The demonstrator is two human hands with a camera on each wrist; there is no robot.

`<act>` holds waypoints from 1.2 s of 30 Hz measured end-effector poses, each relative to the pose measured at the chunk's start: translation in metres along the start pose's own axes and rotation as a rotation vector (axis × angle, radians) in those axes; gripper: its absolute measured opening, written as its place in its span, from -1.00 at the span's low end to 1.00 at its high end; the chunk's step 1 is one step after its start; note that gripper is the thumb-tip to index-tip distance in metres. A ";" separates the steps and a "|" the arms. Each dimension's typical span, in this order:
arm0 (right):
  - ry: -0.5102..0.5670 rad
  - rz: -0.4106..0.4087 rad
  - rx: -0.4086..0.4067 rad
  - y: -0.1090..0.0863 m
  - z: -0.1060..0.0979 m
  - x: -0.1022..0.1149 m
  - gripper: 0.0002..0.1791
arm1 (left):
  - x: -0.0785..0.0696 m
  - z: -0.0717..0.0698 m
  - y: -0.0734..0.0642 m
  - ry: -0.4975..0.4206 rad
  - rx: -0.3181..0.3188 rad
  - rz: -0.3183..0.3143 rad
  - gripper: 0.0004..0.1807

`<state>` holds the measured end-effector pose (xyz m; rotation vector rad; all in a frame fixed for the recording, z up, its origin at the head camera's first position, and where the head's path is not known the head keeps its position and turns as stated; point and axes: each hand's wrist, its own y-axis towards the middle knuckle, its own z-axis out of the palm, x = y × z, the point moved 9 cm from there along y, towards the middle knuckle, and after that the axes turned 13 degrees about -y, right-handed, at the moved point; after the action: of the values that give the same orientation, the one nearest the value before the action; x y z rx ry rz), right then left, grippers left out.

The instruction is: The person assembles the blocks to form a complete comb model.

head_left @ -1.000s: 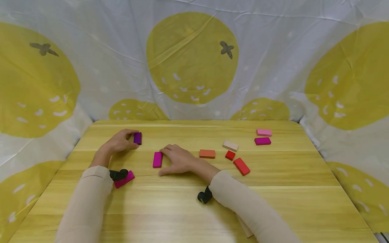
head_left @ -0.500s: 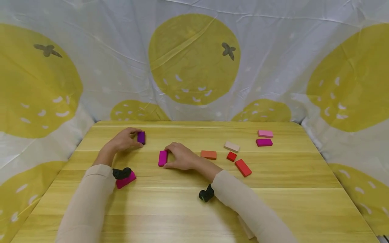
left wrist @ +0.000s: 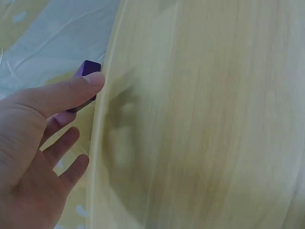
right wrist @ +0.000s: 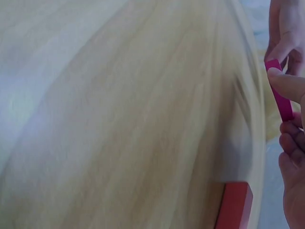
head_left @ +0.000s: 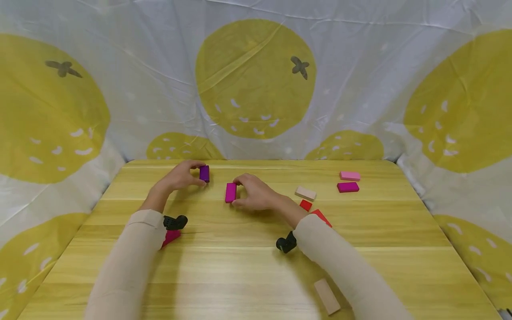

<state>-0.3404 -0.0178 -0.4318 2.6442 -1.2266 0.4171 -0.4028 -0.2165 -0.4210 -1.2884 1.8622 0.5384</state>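
Note:
My left hand (head_left: 182,176) pinches a purple block (head_left: 204,174) between thumb and fingers near the table's far edge. In the left wrist view the thumb lies across this purple block (left wrist: 86,69), the other fingers spread below it. To its right, my right hand (head_left: 256,193) holds a magenta block (head_left: 230,193) by its ends, between thumb and fingers. The right wrist view shows the magenta block (right wrist: 281,98) raised off the table, overlapping the left hand behind it. A gap separates the two held blocks in the head view.
Right of my hands lie a beige block (head_left: 306,193), a red cube (head_left: 306,205) and a partly hidden red block (head_left: 322,218). Farther right are a pink block (head_left: 350,176) and another magenta one (head_left: 348,187). Near my sleeves lie a beige block (head_left: 327,296) and a dark pink block (head_left: 171,238).
My right thumb has closed in and the right hand has taken hold of the magenta block. Both hands have moved right and farther away with their blocks. My right arm now covers the orange block.

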 end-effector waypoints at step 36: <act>0.055 0.171 -0.003 -0.012 0.001 -0.079 -0.29 | -0.047 0.083 0.078 0.020 0.043 0.139 -0.21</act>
<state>-0.3798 0.0461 -0.4601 2.5169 -1.4401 0.5108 -0.4354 -0.0993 -0.4405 -1.1461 1.9795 0.5565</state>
